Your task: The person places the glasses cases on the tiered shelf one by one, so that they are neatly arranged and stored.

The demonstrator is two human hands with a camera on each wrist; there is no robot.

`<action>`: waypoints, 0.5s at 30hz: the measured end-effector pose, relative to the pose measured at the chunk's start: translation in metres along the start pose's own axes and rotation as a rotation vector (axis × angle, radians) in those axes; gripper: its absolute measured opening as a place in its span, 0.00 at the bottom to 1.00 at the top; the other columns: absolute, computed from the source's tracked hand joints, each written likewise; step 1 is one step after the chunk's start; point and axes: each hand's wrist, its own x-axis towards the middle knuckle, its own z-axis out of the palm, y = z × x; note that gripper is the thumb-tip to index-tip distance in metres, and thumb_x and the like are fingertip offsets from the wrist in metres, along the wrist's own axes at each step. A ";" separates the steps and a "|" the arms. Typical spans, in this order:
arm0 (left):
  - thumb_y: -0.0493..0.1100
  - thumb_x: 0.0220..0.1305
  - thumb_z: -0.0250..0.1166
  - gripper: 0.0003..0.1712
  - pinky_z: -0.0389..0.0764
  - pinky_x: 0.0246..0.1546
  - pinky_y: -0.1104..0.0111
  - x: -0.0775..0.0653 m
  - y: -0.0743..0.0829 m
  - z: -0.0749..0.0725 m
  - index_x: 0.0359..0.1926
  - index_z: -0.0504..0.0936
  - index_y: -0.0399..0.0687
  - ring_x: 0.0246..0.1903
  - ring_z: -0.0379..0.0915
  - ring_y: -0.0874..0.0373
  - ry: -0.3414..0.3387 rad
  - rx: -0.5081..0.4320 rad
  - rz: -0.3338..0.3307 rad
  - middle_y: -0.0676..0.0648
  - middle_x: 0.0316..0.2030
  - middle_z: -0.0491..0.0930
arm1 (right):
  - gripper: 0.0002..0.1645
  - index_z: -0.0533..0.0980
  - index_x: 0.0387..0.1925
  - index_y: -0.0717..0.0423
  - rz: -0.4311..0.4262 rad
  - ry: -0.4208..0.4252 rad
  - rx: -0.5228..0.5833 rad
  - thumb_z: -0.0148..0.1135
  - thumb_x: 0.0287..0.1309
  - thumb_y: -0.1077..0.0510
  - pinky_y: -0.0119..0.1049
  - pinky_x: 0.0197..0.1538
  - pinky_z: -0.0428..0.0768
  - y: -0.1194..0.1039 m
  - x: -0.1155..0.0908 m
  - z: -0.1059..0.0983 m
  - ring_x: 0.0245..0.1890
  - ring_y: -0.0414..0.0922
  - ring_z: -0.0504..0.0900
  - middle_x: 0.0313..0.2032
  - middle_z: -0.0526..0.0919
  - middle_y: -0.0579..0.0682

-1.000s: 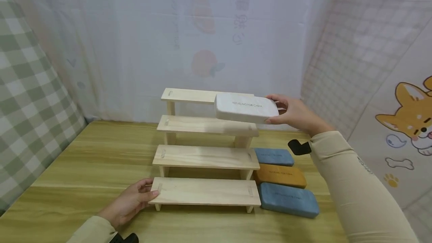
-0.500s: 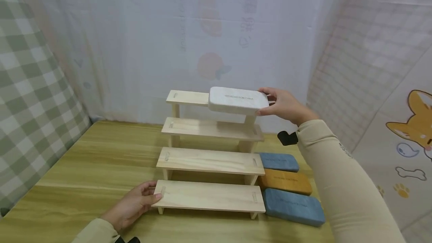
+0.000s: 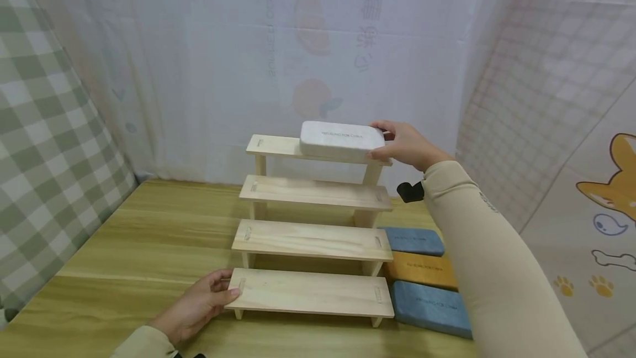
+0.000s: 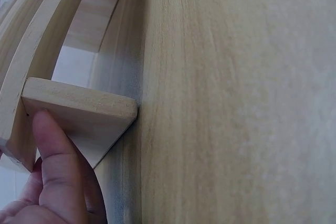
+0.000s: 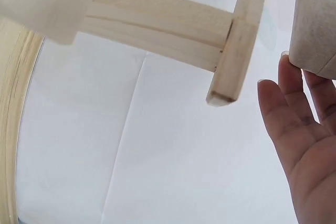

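At top of pale-wood stand | right fingers pinch rounded white block

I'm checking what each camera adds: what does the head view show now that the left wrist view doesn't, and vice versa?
Only the head view: the grip of the right hand on the white case, plus the orange case, front blue case and back blue case.
Only the left wrist view: the broad outer face of the lowest step's left leg, with a finger of the left hand at it.
Both: the left hand at the wooden stand, and the table.
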 end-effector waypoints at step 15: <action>0.40 0.68 0.60 0.45 0.75 0.48 0.66 0.000 -0.002 0.001 0.68 0.42 0.19 0.46 0.71 0.57 0.024 0.019 -0.009 0.35 0.55 0.67 | 0.39 0.64 0.67 0.58 0.015 -0.013 0.001 0.67 0.53 0.63 0.47 0.56 0.71 -0.005 0.016 0.008 0.55 0.53 0.71 0.58 0.71 0.59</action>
